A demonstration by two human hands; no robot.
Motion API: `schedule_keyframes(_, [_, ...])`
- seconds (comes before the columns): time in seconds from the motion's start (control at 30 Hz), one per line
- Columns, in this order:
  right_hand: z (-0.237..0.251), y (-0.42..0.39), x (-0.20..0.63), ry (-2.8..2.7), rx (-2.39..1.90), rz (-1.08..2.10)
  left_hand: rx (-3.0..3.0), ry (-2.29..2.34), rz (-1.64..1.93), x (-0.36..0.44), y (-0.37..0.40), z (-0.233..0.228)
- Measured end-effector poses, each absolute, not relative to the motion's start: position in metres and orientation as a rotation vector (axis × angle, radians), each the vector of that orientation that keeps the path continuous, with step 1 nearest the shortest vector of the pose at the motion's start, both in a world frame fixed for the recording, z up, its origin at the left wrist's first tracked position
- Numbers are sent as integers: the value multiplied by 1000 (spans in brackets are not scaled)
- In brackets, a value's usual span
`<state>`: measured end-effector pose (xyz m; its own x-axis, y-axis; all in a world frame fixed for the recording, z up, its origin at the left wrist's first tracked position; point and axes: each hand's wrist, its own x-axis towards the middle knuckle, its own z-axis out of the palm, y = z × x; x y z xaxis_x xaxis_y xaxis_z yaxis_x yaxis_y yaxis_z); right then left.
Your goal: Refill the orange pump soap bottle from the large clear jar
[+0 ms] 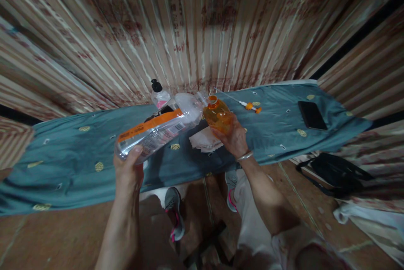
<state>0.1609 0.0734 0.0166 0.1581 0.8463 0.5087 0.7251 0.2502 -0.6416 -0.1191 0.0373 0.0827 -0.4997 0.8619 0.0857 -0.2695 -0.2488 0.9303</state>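
Note:
My left hand point(129, 167) is closed round the base of a large clear plastic bottle point(158, 133) with an orange band on its label. That bottle is tipped to the right, its neck close to the mouth of an orange see-through bottle point(217, 114). Whether the two necks touch, I cannot tell. Wrapped round the orange bottle is my right hand point(232, 137), which holds it with its open mouth up. Beneath the bottles lies a pale folded cloth point(205, 140). An orange and white pump top point(250, 106) with a thin tube lies on the covered table, right of the orange bottle.
A clear pump bottle point(160, 97) with a black head stands behind the large bottle. A black phone point(312, 115) lies at the right on the green patterned tablecloth point(78, 148). Curtains hang close behind. A dark bag point(337, 173) is at the lower right, beyond the table's front edge.

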Motion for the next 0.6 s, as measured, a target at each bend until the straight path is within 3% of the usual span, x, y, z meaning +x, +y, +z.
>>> schedule_keyframes(0.6, [16, 74, 160, -1587, -1488, 156, 806, 1209, 1834, -123, 37, 79])
